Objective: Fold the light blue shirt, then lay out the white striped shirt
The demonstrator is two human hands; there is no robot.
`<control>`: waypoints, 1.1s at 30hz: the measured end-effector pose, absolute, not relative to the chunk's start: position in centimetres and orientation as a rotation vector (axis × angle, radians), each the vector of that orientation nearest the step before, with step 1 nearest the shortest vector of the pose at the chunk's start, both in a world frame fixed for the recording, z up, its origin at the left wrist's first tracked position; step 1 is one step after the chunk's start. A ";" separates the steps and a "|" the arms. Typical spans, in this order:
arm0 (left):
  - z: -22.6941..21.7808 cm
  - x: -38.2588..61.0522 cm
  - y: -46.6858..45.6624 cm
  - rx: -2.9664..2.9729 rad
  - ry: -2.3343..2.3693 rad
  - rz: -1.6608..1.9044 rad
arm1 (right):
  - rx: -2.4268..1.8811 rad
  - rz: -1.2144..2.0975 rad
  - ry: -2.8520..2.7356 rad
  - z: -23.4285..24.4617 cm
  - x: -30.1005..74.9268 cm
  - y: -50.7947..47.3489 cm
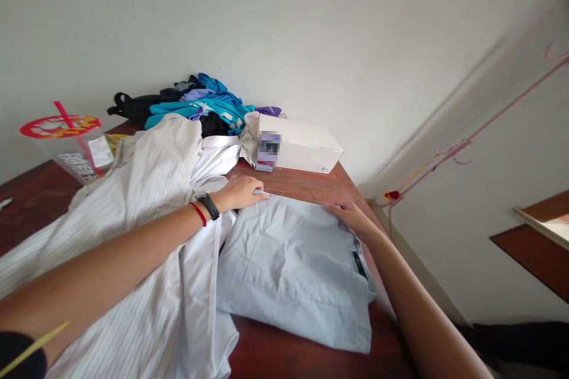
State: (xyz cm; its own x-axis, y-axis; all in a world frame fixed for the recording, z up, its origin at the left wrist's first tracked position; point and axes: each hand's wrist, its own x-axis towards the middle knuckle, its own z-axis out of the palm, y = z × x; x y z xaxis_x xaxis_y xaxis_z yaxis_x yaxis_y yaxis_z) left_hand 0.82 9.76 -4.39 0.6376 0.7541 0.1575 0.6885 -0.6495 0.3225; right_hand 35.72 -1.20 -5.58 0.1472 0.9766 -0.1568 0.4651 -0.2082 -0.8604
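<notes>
A pale blue shirt lies folded flat on the brown wooden table. My left hand, with a black band and a red cord at the wrist, pinches the shirt's far left corner. My right hand presses on the shirt's far right edge with fingers curled over the cloth near the table's right side. A black label shows on the shirt by my right forearm.
A striped white shirt lies heaped to the left. Behind it are a pile of blue, purple and black clothes, a white box and a plastic cup with a red lid. The table's edge runs along the right.
</notes>
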 end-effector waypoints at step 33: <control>-6.4 3.0 5.2 2.769 0.822 0.056 | -1.892 0.333 -1.777 -8.4 35.7 0.4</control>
